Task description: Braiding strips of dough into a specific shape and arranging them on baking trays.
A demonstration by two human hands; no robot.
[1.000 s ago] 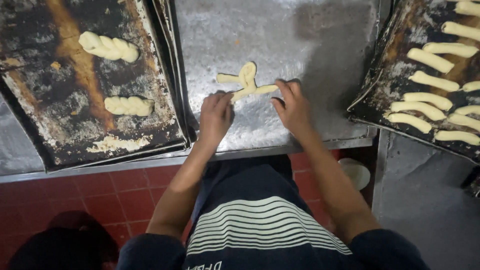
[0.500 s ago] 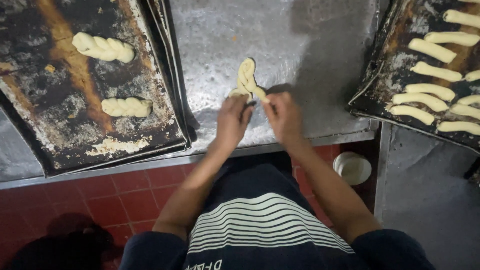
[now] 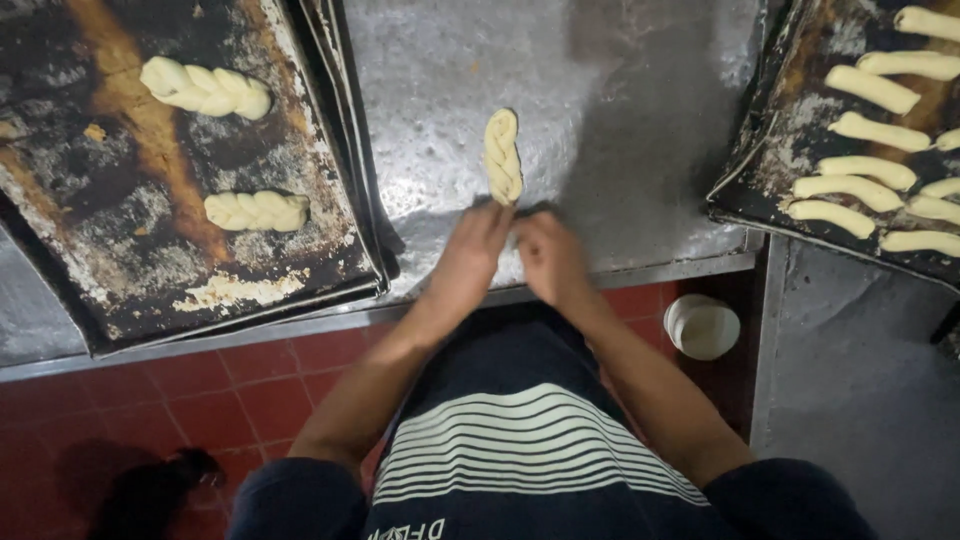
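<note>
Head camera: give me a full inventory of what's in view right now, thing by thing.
Twisted dough piece on the table: one, pale yellow, centre of the table, its near end at both hands.
Twisted dough pieces on the left tray: two, pale yellow, lying apart.
Left tray: one, dark and floury, left on the table.
Plain dough sticks: about ten, pale yellow, in rows on the right tray.
Right tray: one, dark, at the table's right end.
Metal table: one, grey, floured.
Round container: one, white, below the table edge at right.
Floor tiles: red.
Left hand: at the dough's near end.
Right hand: beside it, same end.
</note>
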